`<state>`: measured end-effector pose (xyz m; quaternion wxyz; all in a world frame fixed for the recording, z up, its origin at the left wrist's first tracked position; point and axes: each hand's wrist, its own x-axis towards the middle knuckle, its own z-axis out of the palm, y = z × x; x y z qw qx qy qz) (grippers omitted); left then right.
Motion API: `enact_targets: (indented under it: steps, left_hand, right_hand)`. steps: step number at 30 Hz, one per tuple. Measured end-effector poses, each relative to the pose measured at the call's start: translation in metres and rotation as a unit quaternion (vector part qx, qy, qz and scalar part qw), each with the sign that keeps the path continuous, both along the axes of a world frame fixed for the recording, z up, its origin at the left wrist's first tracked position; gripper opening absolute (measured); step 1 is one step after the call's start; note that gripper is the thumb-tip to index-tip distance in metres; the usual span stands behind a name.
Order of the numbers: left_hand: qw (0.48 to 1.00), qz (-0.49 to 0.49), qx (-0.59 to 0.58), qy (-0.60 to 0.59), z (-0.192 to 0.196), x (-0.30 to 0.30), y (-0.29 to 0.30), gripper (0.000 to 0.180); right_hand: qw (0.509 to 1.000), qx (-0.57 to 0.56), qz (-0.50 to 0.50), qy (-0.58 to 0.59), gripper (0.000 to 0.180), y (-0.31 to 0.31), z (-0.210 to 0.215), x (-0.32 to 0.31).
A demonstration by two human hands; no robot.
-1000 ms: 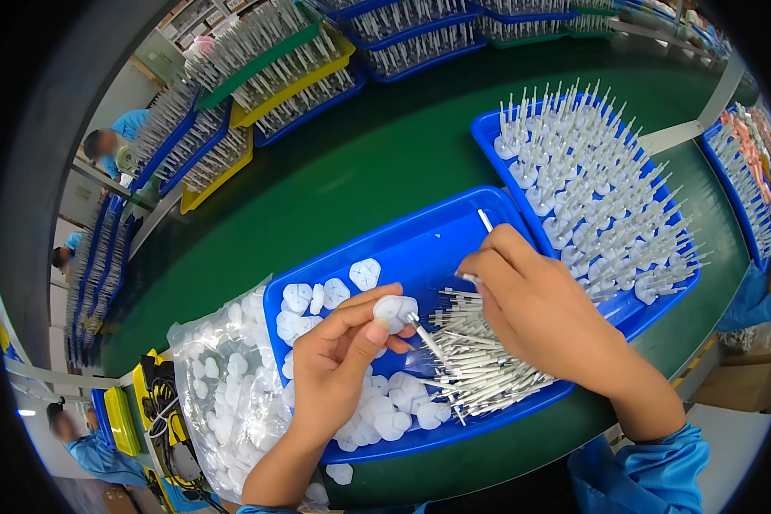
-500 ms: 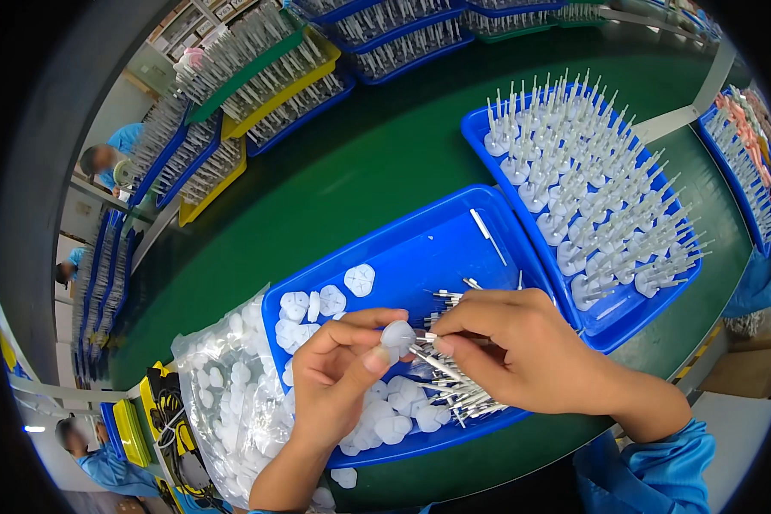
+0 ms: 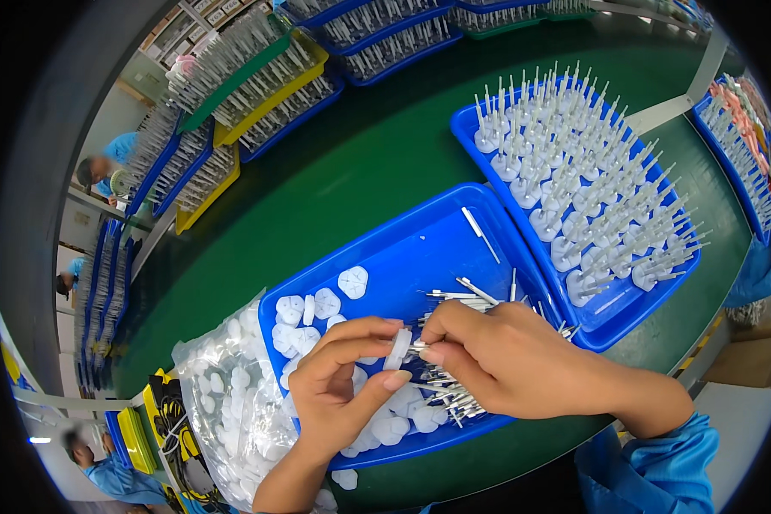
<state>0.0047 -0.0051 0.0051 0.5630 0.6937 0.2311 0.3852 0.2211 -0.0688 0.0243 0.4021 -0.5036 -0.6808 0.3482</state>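
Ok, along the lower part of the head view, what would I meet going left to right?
Yellow tray, clear plastic bag, left hand, white disc, right hand, cardboard box.

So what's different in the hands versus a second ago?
Right hand came down and left to the white disc; it now seems to pinch a rod there. Left hand turned the disc from face-showing to nearly edge-on.

Same: left hand's hold on the disc; both blue trays side by side.
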Motion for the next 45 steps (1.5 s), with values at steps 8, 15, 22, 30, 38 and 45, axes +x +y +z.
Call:
enact_targets:
  steps: [8, 15, 22, 30, 38, 45]
  left_hand:
    - [0.993, -0.041, -0.091, -0.061, -0.003, -0.004, 0.004, 0.027]
    - [0.989, -0.035, -0.130, -0.060, -0.002, -0.002, 0.000, 0.025]
    - [0.997, -0.009, -0.073, -0.004, -0.006, -0.003, -0.002, 0.029]
    - [0.989, 0.047, 0.141, 0.025, 0.000, 0.004, -0.001, 0.039]
    - [0.966, 0.029, 0.249, 0.066, 0.001, 0.003, 0.003, 0.044]
    - [0.960, 0.046, 0.271, 0.056, -0.001, 0.002, 0.000, 0.037]
  right_hand:
    - [0.996, -0.010, 0.016, 0.084, 0.017, -0.001, -0.004, 0.000]
    - [0.991, 0.084, -0.052, -0.094, 0.017, -0.010, -0.007, -0.009]
    - [0.977, 0.146, -0.066, -0.141, 0.016, -0.010, -0.012, -0.015]
    - [0.978, 0.184, -0.050, -0.082, 0.013, 0.003, -0.010, -0.011]
    - [0.980, 0.187, -0.047, -0.050, 0.011, 0.003, -0.013, -0.008]
    - [0.980, 0.187, -0.042, -0.045, 0.012, 0.002, -0.013, -0.008]
